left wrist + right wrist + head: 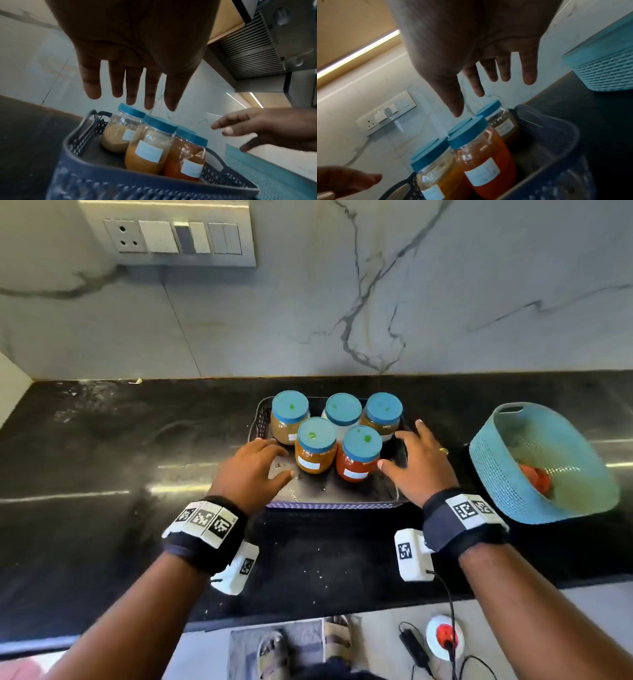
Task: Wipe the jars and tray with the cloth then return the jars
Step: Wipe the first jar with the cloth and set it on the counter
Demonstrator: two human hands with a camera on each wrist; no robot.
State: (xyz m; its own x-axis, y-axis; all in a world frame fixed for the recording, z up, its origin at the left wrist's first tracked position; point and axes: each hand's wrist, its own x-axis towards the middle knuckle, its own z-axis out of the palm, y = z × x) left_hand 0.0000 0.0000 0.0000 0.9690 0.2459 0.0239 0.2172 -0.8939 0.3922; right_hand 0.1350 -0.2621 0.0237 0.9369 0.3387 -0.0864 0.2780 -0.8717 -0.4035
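Note:
Several clear jars with blue lids stand in a dark blue lattice tray [260,419] on the black counter. Front row: an orange-filled jar [315,450] and a red-filled jar [360,454]; three more stand behind. My left hand [255,467] hovers over the tray's front left with fingers spread, holding nothing. At the tray's right side my right hand [411,460] does the same. The left wrist view has the left hand [135,83] above the orange jar [147,150]. The right wrist view has the right hand [481,75] above the red jar [486,155]. An orange cloth [536,477] lies in the light blue basket [507,491].
The light blue basket stands right of the tray, near the right hand. A marble wall with a switch panel [171,237] rises behind the counter. The counter's front edge is near my wrists. A cable [452,621] hangs from the right wrist camera to the floor.

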